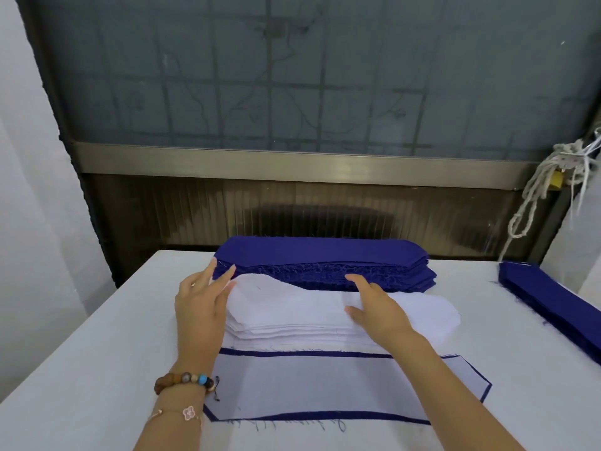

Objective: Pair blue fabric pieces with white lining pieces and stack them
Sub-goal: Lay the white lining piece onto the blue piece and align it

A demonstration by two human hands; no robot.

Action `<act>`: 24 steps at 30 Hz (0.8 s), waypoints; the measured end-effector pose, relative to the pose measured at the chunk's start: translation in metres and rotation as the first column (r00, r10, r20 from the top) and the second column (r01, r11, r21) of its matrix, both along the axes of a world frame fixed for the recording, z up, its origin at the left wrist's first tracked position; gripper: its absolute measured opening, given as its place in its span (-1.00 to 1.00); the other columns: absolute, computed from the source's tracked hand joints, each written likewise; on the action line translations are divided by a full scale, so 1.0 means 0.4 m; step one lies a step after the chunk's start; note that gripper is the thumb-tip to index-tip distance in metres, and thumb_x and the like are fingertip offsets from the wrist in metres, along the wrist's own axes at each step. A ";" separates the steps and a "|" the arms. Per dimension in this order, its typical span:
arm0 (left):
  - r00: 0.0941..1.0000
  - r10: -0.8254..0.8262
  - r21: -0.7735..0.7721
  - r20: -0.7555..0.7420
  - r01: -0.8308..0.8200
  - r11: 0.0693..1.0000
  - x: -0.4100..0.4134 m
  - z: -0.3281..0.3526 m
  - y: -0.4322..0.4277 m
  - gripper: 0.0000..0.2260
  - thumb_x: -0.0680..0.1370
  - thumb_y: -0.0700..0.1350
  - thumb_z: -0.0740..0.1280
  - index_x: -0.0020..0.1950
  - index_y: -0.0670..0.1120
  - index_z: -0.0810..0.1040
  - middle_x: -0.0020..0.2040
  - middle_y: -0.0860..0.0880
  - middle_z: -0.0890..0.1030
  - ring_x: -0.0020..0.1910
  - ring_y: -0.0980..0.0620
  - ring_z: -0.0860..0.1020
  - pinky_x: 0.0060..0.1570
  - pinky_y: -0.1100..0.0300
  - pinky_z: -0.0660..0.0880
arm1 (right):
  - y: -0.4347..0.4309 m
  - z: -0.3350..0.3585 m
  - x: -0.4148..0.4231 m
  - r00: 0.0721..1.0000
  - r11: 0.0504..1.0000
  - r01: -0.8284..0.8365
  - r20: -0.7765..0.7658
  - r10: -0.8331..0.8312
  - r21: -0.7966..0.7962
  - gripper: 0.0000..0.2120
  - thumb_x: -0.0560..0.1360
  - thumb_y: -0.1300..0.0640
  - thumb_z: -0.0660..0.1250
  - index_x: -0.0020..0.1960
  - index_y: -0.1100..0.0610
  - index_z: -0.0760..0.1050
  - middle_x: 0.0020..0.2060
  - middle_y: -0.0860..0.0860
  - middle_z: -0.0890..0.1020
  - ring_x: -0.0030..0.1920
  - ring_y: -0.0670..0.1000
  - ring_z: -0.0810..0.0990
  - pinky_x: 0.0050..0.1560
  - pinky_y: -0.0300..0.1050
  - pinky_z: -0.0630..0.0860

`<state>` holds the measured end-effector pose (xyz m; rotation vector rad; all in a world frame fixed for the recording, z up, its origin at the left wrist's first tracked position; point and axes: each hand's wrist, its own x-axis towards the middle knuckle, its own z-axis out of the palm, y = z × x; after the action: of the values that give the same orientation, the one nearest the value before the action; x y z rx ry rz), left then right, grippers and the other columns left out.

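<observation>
Lining stack (292, 315) lies long axis left-right on tabletop (97, 353); your L hand (200, 307) & R hand (374, 309) rest on it, fingers uncurled.

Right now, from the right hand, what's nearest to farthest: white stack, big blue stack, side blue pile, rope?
From the right hand:
1. The white stack, directly under it, touched.
2. The big blue stack, just beyond the fingertips.
3. The side blue pile, at the table edge, right.
4. The rope, hanging beyond the back right corner.
</observation>
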<state>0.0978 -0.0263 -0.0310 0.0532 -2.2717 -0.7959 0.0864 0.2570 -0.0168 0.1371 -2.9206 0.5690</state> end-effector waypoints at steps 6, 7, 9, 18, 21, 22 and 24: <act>0.970 -0.225 0.066 -0.092 0.231 0.971 0.002 -0.002 0.010 -0.76 0.55 -0.26 0.34 0.14 -0.02 0.66 0.21 -0.01 0.57 0.22 0.00 0.46 0.23 0.33 0.32 | -0.143 0.027 0.008 0.957 0.936 -0.290 -0.084 0.278 -0.202 -0.35 0.56 0.17 0.32 0.51 -0.17 0.09 0.02 -0.04 0.44 -0.04 -0.09 0.45 0.03 -0.19 0.46; 0.962 -0.252 0.154 -0.110 0.267 0.951 0.003 -0.003 0.010 -0.80 0.54 -0.25 0.36 0.07 0.01 0.66 0.11 0.04 0.60 0.14 0.06 0.51 0.16 0.45 0.34 | -0.169 0.022 0.005 0.946 0.916 -0.325 -0.086 0.314 -0.235 -0.34 0.55 0.16 0.33 0.51 -0.19 0.10 -0.05 -0.07 0.41 -0.12 -0.12 0.42 -0.02 -0.23 0.44; 0.954 -0.282 0.313 -0.100 0.299 0.901 -0.002 -0.004 0.005 -0.82 0.53 -0.23 0.39 0.00 0.05 0.63 -0.04 0.13 0.64 0.01 0.15 0.58 0.01 0.56 0.40 | -0.219 0.008 -0.005 0.930 0.883 -0.366 -0.094 0.354 -0.294 -0.33 0.55 0.17 0.34 0.49 -0.23 0.11 -0.10 -0.05 0.41 -0.16 -0.10 0.43 -0.05 -0.26 0.45; 0.952 -0.305 0.528 -0.007 0.263 0.808 -0.026 -0.023 -0.009 -0.87 0.63 -0.17 0.24 0.02 -0.07 0.59 -0.05 0.02 0.63 -0.02 0.12 0.56 0.00 0.27 0.45 | -0.248 -0.031 -0.055 0.940 0.896 -0.339 -0.079 0.331 -0.286 -0.47 0.54 0.07 0.34 0.44 -0.14 0.22 -0.18 -0.06 0.43 -0.23 -0.12 0.41 -0.16 -0.27 0.38; 0.945 -0.327 0.573 0.017 0.259 0.778 -0.025 -0.019 -0.006 -0.85 0.65 -0.14 0.20 0.06 -0.07 0.56 -0.02 -0.01 0.62 0.02 0.03 0.55 0.06 0.12 0.49 | -0.234 -0.022 -0.070 0.937 0.899 -0.343 -0.039 0.346 -0.271 -0.57 0.53 0.04 0.37 0.35 -0.09 0.34 -0.25 -0.16 0.43 -0.26 -0.15 0.40 -0.24 -0.34 0.34; 0.945 -0.326 0.578 0.030 0.250 0.777 -0.025 -0.019 -0.005 -0.85 0.65 -0.14 0.19 0.07 -0.09 0.56 -0.01 -0.03 0.62 0.04 -0.01 0.55 0.09 0.08 0.50 | -0.228 -0.019 -0.075 0.941 0.909 -0.332 -0.027 0.336 -0.252 -0.65 0.52 0.02 0.37 0.28 -0.03 0.41 -0.27 -0.17 0.43 -0.28 -0.16 0.39 -0.27 -0.34 0.33; 0.945 -0.325 0.588 0.045 0.238 0.773 -0.024 -0.024 -0.004 -0.83 0.66 -0.14 0.18 0.12 -0.13 0.55 0.04 -0.09 0.61 0.07 -0.07 0.54 0.16 0.00 0.49 | -0.210 -0.017 -0.084 0.955 0.922 -0.288 -0.007 0.296 -0.260 -0.77 0.52 0.02 0.37 0.14 0.02 0.47 -0.27 -0.14 0.47 -0.29 -0.15 0.40 -0.29 -0.32 0.33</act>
<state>0.0881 -0.0278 -0.0407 0.0490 -2.1082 -1.6805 0.0528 0.1730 -0.0237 0.5419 -2.8393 0.9998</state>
